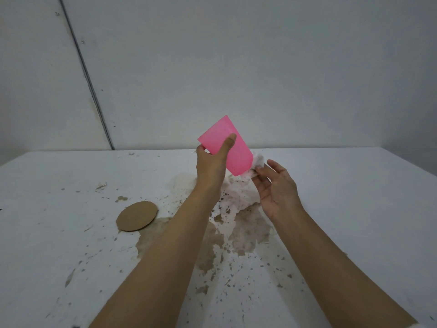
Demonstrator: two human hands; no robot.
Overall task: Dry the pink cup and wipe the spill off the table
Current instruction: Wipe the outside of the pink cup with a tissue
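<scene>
My left hand (211, 162) grips the pink cup (236, 150) above the table, tilted with its mouth pointing down and to the right and its base up. At the cup's mouth my right hand (276, 188) pinches a crumpled white tissue (256, 163), which touches the rim. Below both hands a brown spill (246, 230) spreads over the white table (354, 197), with several dark specks scattered around it. More white, soaked paper (234, 202) lies in the middle of the spill.
A round brown cardboard disc (137, 216) lies flat on the table left of the spill. Small brown splashes (122, 199) dot the surface near it. A grey-white wall (236, 67) rises behind the table's far edge.
</scene>
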